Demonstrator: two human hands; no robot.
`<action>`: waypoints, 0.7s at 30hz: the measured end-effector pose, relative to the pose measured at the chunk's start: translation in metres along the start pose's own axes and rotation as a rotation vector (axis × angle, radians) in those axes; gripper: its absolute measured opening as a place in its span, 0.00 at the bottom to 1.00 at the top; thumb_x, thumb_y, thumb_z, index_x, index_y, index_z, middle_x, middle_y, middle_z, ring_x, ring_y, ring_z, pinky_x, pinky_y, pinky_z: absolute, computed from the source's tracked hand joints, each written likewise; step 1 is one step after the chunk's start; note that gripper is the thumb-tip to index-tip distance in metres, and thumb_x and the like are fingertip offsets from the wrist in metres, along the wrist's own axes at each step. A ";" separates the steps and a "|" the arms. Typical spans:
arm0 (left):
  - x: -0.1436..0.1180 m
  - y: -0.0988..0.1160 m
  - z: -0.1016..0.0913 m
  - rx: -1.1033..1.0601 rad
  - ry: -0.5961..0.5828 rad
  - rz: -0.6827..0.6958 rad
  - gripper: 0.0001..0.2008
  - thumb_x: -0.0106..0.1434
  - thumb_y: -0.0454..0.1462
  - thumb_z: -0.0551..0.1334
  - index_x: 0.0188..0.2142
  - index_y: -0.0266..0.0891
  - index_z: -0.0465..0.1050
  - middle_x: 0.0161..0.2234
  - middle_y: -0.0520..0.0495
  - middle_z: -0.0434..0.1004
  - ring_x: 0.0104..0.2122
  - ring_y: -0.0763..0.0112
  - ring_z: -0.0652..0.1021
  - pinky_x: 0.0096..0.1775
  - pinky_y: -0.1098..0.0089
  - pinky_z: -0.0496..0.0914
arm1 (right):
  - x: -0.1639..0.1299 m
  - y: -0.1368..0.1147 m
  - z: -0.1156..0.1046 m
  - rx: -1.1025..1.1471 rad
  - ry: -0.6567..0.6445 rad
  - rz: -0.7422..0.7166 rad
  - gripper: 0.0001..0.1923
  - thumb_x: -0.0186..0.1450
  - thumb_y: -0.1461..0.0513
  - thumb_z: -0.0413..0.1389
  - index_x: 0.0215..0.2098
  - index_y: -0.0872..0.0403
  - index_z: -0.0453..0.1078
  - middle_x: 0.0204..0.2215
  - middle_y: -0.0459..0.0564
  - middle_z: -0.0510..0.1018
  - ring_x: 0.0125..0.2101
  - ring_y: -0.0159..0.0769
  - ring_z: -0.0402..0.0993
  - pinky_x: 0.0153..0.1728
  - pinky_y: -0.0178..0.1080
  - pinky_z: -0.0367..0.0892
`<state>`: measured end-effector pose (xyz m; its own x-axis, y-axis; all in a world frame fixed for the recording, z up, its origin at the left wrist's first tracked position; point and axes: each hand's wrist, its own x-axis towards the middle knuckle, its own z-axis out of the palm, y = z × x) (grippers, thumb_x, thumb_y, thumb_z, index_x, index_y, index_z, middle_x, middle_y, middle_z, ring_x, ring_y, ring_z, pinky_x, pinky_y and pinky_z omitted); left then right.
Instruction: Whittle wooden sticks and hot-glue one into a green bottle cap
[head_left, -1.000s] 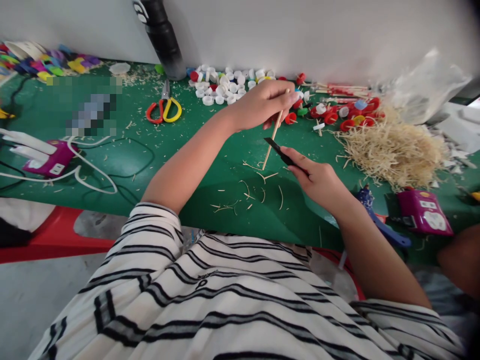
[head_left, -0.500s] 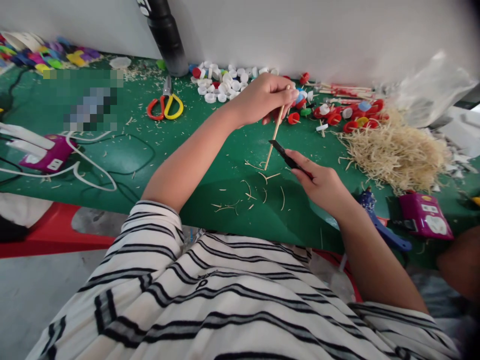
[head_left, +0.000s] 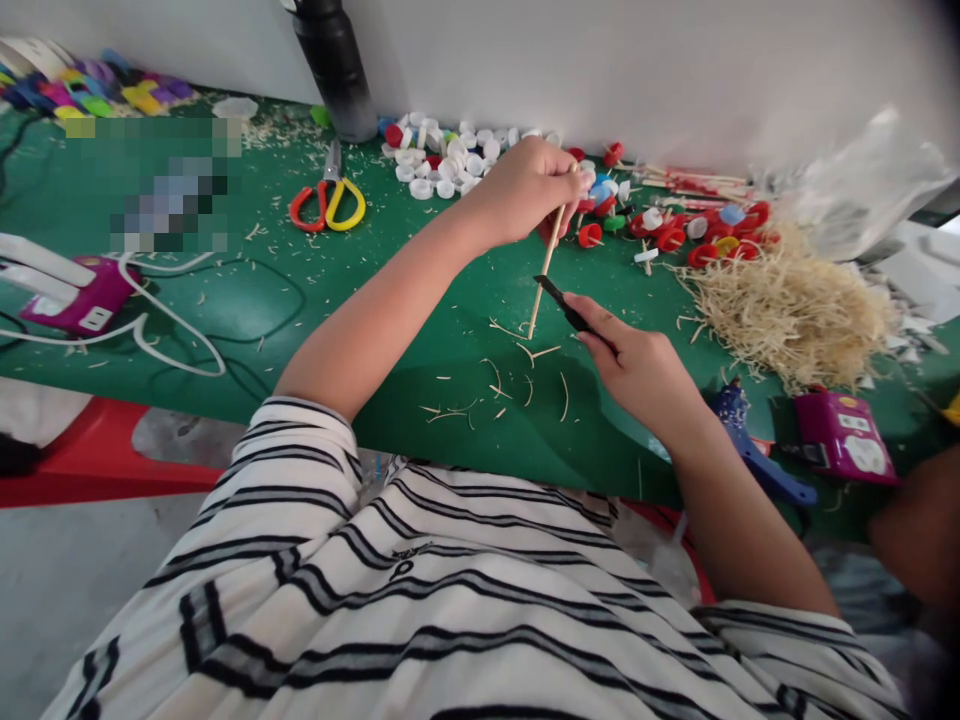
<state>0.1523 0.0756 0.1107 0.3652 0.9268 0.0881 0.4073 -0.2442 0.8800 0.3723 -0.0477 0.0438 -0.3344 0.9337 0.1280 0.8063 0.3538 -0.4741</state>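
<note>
Little has changed over the last second: my left hand (head_left: 525,190) still pinches the top of the thin wooden stick (head_left: 543,270), which stays tilted with its lower tip on the green surface (head_left: 247,300), frame centre. My right hand (head_left: 637,365) keeps its grip on the black-handled knife (head_left: 562,303); the blade has crept slightly down the stick and now sits against its lower part. So I judge a shaving stroke is under way, not finished.

Pale curled shavings (head_left: 499,385) lie just below the tip, same layout as before. The big heap of wood shavings (head_left: 787,305) at right is unchanged. The view itself has drifted a bit left and down.

Other items: red-and-yellow scissors (head_left: 328,200) upper centre-left, white and red bottle caps (head_left: 450,160) along the wall, black bottle (head_left: 334,65) at top.

Writing: none readable. One patch at upper left is blurred out; the purple device (head_left: 844,435) at lower right carries a label too small to read.
</note>
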 end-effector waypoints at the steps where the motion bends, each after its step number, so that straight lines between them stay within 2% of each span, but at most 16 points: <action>1: 0.000 0.000 0.001 0.004 0.002 0.020 0.22 0.76 0.38 0.57 0.24 0.37 0.70 0.22 0.48 0.78 0.27 0.76 0.79 0.32 0.71 0.63 | 0.001 -0.001 0.001 -0.010 -0.001 -0.002 0.29 0.78 0.57 0.50 0.76 0.42 0.65 0.65 0.49 0.79 0.47 0.49 0.88 0.49 0.49 0.81; 5: 0.001 -0.002 0.003 0.033 0.028 0.095 0.22 0.75 0.38 0.57 0.23 0.38 0.70 0.22 0.49 0.78 0.26 0.77 0.78 0.32 0.70 0.63 | 0.006 -0.001 0.006 -0.019 0.000 -0.024 0.29 0.78 0.57 0.49 0.76 0.44 0.65 0.59 0.52 0.84 0.39 0.45 0.87 0.42 0.45 0.80; 9: 0.000 -0.002 0.002 0.063 0.024 0.046 0.22 0.75 0.39 0.57 0.22 0.39 0.71 0.24 0.47 0.81 0.26 0.76 0.78 0.31 0.69 0.64 | 0.008 -0.001 0.010 -0.047 0.013 -0.035 0.29 0.78 0.57 0.48 0.76 0.45 0.65 0.51 0.53 0.88 0.32 0.41 0.84 0.35 0.42 0.76; 16: -0.007 0.002 -0.003 0.021 0.000 -0.003 0.22 0.75 0.42 0.57 0.24 0.39 0.73 0.25 0.46 0.82 0.27 0.74 0.81 0.33 0.72 0.73 | 0.008 -0.007 0.011 -0.165 -0.007 -0.018 0.31 0.78 0.58 0.47 0.78 0.43 0.62 0.45 0.54 0.88 0.34 0.44 0.83 0.34 0.43 0.74; 21: -0.010 -0.001 -0.002 0.045 0.055 -0.031 0.20 0.76 0.42 0.57 0.26 0.40 0.71 0.26 0.48 0.80 0.28 0.74 0.82 0.34 0.74 0.73 | 0.010 -0.010 0.009 -0.158 -0.016 -0.030 0.31 0.78 0.58 0.47 0.78 0.44 0.62 0.45 0.53 0.89 0.34 0.44 0.84 0.34 0.42 0.74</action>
<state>0.1465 0.0670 0.1100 0.3056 0.9481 0.0883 0.4552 -0.2269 0.8610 0.3566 -0.0427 0.0415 -0.3667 0.9219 0.1254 0.8621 0.3874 -0.3267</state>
